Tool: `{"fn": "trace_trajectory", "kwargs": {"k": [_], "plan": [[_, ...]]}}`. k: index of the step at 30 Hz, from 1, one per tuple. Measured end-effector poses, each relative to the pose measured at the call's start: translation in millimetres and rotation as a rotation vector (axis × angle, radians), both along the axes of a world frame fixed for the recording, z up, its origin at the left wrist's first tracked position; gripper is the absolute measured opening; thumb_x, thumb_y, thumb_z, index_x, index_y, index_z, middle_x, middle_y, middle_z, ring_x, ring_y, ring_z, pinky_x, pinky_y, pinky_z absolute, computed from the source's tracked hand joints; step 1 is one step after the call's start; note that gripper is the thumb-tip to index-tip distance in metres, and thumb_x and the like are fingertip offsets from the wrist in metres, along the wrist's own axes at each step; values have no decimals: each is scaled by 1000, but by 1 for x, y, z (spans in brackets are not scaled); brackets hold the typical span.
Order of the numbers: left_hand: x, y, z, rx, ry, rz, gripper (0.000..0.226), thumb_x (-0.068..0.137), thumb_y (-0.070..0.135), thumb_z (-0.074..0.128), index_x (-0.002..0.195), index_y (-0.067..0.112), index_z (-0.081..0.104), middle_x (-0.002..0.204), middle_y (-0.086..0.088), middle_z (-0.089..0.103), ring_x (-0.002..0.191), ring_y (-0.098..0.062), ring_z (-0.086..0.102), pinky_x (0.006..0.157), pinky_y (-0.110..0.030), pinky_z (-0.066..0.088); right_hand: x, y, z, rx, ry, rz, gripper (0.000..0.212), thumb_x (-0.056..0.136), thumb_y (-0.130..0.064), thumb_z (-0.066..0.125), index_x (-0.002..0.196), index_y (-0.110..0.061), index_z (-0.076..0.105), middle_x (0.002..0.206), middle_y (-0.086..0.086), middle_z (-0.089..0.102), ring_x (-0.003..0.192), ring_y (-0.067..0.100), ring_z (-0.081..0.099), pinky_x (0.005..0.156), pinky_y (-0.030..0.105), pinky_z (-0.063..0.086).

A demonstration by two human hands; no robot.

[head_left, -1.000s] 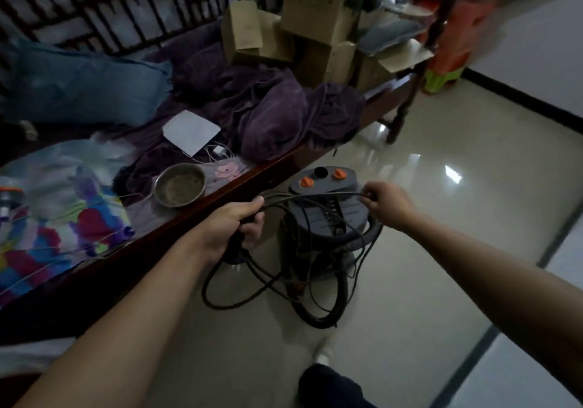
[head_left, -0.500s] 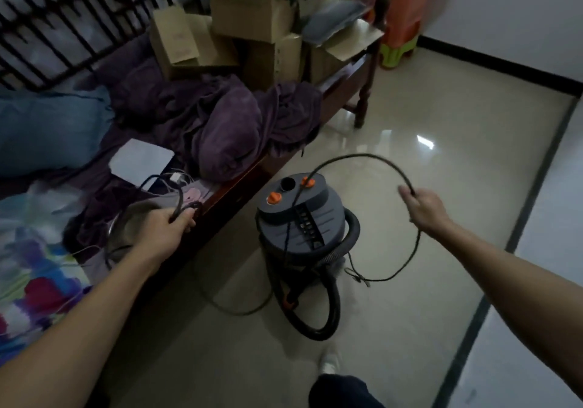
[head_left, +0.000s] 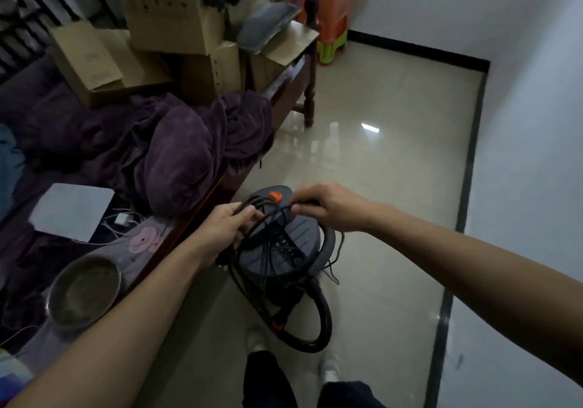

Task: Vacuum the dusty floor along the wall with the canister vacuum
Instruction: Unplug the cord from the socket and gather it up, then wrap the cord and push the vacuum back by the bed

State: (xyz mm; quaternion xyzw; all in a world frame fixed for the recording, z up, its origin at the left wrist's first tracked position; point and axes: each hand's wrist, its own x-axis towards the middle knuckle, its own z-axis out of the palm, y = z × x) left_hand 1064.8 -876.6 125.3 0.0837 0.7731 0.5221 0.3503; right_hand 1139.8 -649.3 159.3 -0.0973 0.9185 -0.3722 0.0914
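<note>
A grey canister vacuum (head_left: 296,240) with orange buttons stands on the glossy tiled floor (head_left: 378,161) beside a wooden bed. Its thick black hose (head_left: 325,322) loops down in front of it. My left hand (head_left: 227,228) grips several coils of the black power cord (head_left: 252,250) at the vacuum's left edge. My right hand (head_left: 331,205) pinches a strand of the same cord just above the vacuum's lid, close to the left hand. The lower body of the vacuum is hidden behind the lid and cord loops.
The bed (head_left: 220,187) on the left carries a purple blanket (head_left: 176,152), cardboard boxes (head_left: 170,22), a metal bowl (head_left: 83,291) and a white sheet (head_left: 72,210). A white wall (head_left: 530,155) with a dark floor border runs on the right. Coloured stools (head_left: 332,38) stand in the far corner.
Both hands have come together over the vacuum, adding another loop of cord to the bundle in my left hand. Half a second ago they were spread wide apart.
</note>
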Motion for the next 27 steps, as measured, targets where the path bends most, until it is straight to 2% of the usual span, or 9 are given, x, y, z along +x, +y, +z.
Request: {"fn": "trace_trajectory", "kwargs": {"k": [4,9,11,14,16,18,20,23,27], "plan": [[-21,20,7,25,-151,-263,34,103,27,38,89,6,60,61,-8,63,53,-15,46,48,-24,30,-18,13,-13,-66,76,-369,20,87,-26,72,97,-9,68,92,3,64,81,16,56,74,28,44],[-53,20,20,189,-372,-462,32,101,27,40,75,9,48,47,4,30,48,-15,23,53,-27,25,-29,-2,-44,-171,-316,-311,92,63,-40,89,142,-37,41,136,-14,46,119,5,48,96,22,41],[-67,19,25,258,-460,-569,32,101,27,40,74,11,48,47,4,27,48,-15,21,54,-30,28,-38,-22,-61,-385,-356,-312,73,68,-25,88,132,-33,52,125,-16,58,117,3,54,97,19,43],[-98,10,22,318,-632,-664,32,100,32,41,77,12,48,47,6,25,40,-12,24,49,-27,39,-46,-38,-82,-502,-394,-477,16,79,-27,79,91,-18,73,83,-13,70,81,3,64,71,18,49],[-123,-3,10,305,-724,-623,32,98,37,44,80,10,49,48,6,24,36,-8,25,43,-23,36,-40,-28,-97,-513,-436,-590,12,84,-28,75,75,-20,75,77,-3,74,74,9,68,69,18,47],[-145,-17,-10,181,-670,-592,28,89,35,59,85,8,54,51,4,25,37,-7,25,40,-20,31,-24,-9,-109,-494,-503,-671,18,81,-30,77,68,-18,72,70,7,70,66,15,63,64,25,44],[-158,-28,-40,8,-529,-611,25,79,21,74,86,6,56,53,0,29,40,-10,28,42,-21,31,-6,8,-122,-500,-577,-710,20,77,-32,80,67,-17,70,60,2,59,61,16,54,60,30,41],[-164,-33,-92,-128,-421,-529,19,79,8,73,90,1,60,54,-5,39,44,-14,36,48,-24,35,9,18,-148,-568,-658,-747,24,82,-26,77,60,-24,68,54,-10,49,53,11,45,54,25,41],[-166,-37,-164,-262,-168,-312,6,86,11,69,88,5,67,62,-9,53,54,-17,47,52,-26,37,-11,15,-187,-627,-630,-880,27,90,-18,68,64,-19,61,55,-6,43,52,11,36,53,28,32]]}}
